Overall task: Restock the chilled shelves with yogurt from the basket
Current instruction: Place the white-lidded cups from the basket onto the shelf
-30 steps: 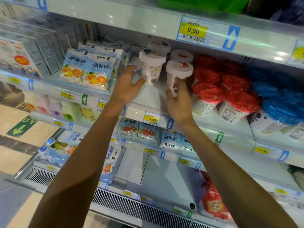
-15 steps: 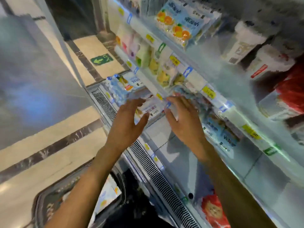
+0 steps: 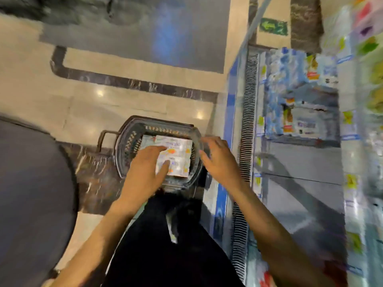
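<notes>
Your left hand (image 3: pixel 145 172) lies straight-fingered over the yogurt packs (image 3: pixel 179 154) in the basket (image 3: pixel 124 141) at mid-frame; your right hand (image 3: pixel 219 160) hovers spread, empty. Grabbing hastily one-handed could spill them.

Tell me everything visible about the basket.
The basket is dark, plastic-looking, with a rounded rim and perforated walls; a handle hangs folded on the side away from the chiller. It stands upright on the floor beside the chiller. White packs with orange print lie inside. The left hand reaches over the packs; the right hand hovers over its rim.
</notes>
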